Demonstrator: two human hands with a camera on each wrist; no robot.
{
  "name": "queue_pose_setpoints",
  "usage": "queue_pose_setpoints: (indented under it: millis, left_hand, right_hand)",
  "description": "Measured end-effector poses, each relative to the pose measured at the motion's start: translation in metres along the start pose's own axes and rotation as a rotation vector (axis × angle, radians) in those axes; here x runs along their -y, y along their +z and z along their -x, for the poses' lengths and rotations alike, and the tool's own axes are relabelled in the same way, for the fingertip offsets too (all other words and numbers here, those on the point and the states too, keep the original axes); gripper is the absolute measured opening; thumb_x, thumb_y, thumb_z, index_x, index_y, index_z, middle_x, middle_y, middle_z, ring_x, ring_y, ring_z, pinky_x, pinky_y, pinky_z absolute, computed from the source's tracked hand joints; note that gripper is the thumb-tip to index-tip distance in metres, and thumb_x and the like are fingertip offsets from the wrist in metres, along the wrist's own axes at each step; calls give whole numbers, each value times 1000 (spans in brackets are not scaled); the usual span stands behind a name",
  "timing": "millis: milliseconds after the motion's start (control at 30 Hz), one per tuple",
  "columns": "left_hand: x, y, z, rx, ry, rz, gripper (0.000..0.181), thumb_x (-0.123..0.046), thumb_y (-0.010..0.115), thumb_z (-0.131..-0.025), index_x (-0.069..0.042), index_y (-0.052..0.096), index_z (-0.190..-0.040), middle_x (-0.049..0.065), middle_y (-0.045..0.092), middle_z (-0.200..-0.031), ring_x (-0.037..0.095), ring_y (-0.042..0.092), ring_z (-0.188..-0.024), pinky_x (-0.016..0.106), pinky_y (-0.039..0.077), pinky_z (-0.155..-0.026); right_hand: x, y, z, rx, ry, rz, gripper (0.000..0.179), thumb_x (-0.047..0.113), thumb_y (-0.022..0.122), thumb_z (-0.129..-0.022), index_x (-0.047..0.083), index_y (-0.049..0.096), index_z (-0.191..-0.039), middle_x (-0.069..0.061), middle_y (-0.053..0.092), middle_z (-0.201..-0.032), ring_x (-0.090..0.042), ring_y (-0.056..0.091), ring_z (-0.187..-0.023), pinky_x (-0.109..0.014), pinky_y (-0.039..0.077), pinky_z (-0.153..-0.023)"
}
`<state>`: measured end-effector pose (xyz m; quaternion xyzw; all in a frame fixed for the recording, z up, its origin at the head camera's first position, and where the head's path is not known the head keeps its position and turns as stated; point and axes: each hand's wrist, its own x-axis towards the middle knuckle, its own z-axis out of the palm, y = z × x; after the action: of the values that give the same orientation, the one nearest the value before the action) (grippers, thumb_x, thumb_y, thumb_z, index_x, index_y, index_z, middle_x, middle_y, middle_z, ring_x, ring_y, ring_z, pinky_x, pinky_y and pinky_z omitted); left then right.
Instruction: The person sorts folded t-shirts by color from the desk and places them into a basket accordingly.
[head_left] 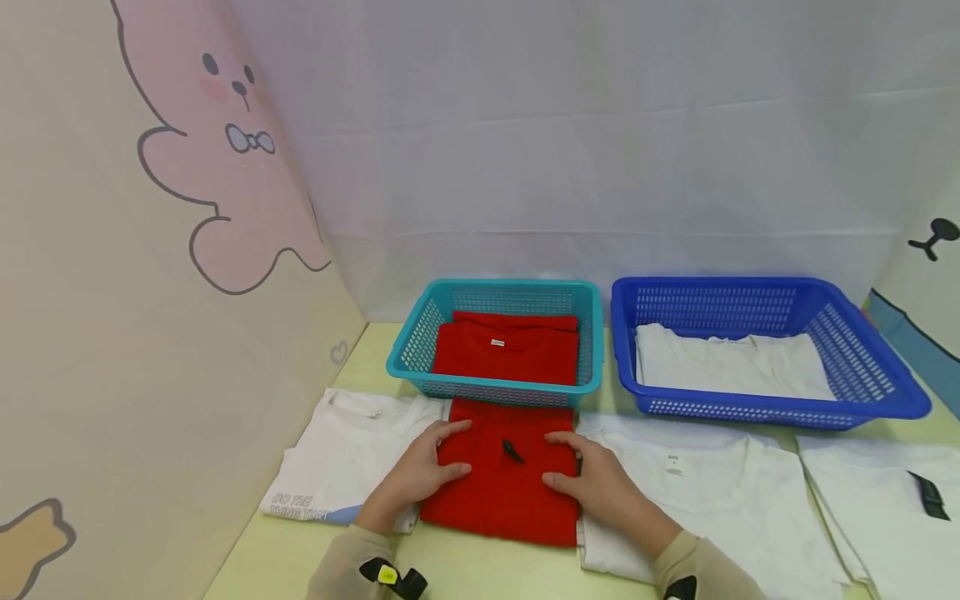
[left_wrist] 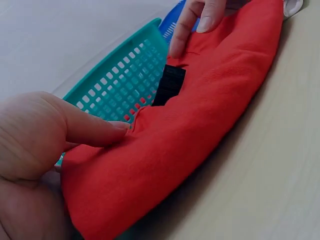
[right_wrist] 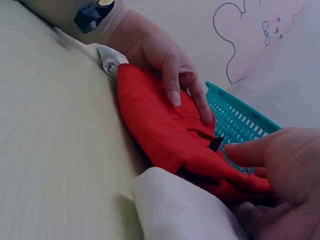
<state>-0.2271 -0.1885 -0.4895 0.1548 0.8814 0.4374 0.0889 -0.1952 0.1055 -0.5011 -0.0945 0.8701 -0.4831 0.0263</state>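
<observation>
A folded red T-shirt [head_left: 498, 500] with a small black tag [head_left: 513, 452] lies in front of the teal basket [head_left: 405, 346]. My left hand [head_left: 422, 467] grips its left side, thumb and forefinger spread over the top. At the opposite side my right hand [head_left: 600, 479] holds it the same way, thumb on the upper face. Both thumbs point inward toward the tag. In the left wrist view the left thumb presses on the red cloth [left_wrist: 175, 130], and the other fingers are mostly hidden at its side. Right fingertips tuck beneath the edge in the right wrist view.
Folded red shirts [head_left: 510, 358] sit inside the teal basket. To its right, a blue basket [head_left: 772, 406] contains folded white clothing [head_left: 727, 367]. White shirts flank the red one: a printed one [head_left: 337, 450] at left, others [head_left: 697, 500] [head_left: 885, 500] at right. Walls border the table.
</observation>
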Motion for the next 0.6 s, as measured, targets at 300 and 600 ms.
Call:
queue_pose_setpoints:
  millis: [300,600]
  left_hand:
    - [4,-2,0,136,-42,230,70,-15,73,-86,-16,40,-147,10,45,-141,30,46,-123,42,44,-99]
    - [-10,-17,14,123,-29,315,72,-16,74,-85,-22,39,-148,9,24,-155,33,34,-134,35,48,-94]
  right_hand:
    - [-2,-2,-3,137,121,-448,59,16,76,-83,17,52,-137,-12,54,-129,-26,55,-111,-35,49,-90]
    - [12,-8,5,150,106,-493,58,13,75,-84,14,52,-137,-16,57,-125,-25,63,-100,-35,54,-80]
